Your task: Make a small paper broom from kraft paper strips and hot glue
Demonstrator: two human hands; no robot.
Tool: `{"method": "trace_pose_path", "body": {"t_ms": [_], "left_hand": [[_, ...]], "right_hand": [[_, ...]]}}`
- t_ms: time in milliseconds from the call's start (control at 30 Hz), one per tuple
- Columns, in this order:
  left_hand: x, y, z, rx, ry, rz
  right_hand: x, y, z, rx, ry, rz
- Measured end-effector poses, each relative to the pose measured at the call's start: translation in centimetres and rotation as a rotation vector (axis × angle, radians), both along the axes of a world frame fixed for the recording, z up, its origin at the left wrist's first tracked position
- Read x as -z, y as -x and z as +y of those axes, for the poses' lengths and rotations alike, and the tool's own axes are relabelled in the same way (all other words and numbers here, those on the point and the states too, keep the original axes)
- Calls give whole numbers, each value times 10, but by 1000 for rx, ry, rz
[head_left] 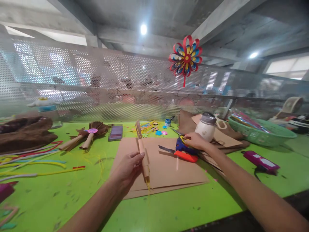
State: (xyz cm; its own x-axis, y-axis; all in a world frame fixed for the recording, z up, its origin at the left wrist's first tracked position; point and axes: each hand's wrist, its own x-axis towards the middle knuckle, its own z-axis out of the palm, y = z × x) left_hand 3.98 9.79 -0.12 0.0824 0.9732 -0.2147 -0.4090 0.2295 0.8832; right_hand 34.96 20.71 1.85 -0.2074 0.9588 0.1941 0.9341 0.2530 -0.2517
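Note:
My left hand is closed around a rolled brown paper tube, with thin yellow strands sticking out of its near end. The tube is held over flat brown paper sheets. My right hand reaches to a blue tool with a bit of yellow at the fingertips; the fingers are bent together, and what they grip is too small to make out. Orange-handled scissors lie on the sheets just below that hand, blades pointing left.
A white jar with a grey lid stands behind my right hand. Green basket and purple device are at right. Paper crafts, pipe cleaners and brown cloth lie left. A perforated screen rises behind.

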Motion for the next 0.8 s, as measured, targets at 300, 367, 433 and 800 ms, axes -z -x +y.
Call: {"method": "trace_pose_path", "body": {"t_ms": [300, 367, 433, 800], "left_hand": [[3, 3, 2, 7, -12, 11], [3, 3, 2, 3, -10, 20], [5, 4, 3, 2, -11, 22], [6, 6, 4, 7, -23, 23]], "right_hand": [[18, 18, -11, 48, 28, -242], [13, 21, -18, 57, -6, -246], [7, 24, -28, 22, -6, -244], [-7, 21, -61, -115, 28, -180]]}}
